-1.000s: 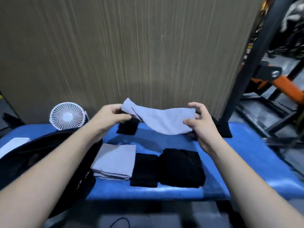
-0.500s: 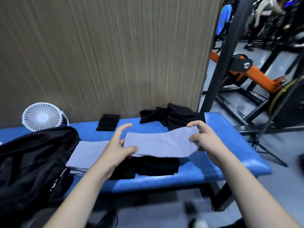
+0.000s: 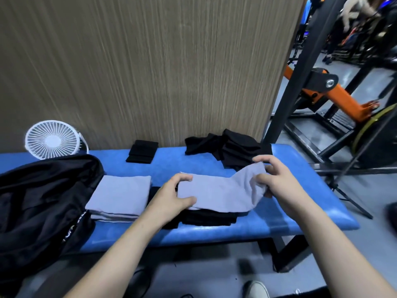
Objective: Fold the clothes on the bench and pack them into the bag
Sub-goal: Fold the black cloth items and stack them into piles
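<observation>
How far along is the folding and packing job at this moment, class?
Done: a folded grey stack, a small folded black piece, and black folded items lie on the bench. In hand: the left hand and right hand hold a grey garment. Left: the crumpled black pile, and packing the bag.

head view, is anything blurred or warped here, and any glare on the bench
Head view: the wall panel and the gym frames at right are streaked with motion blur; the black post leans with wide-angle distortion; the bench shows pale sheen along its front edge; both hands, left and right, and the grey cloth look fairly sharp.
</observation>
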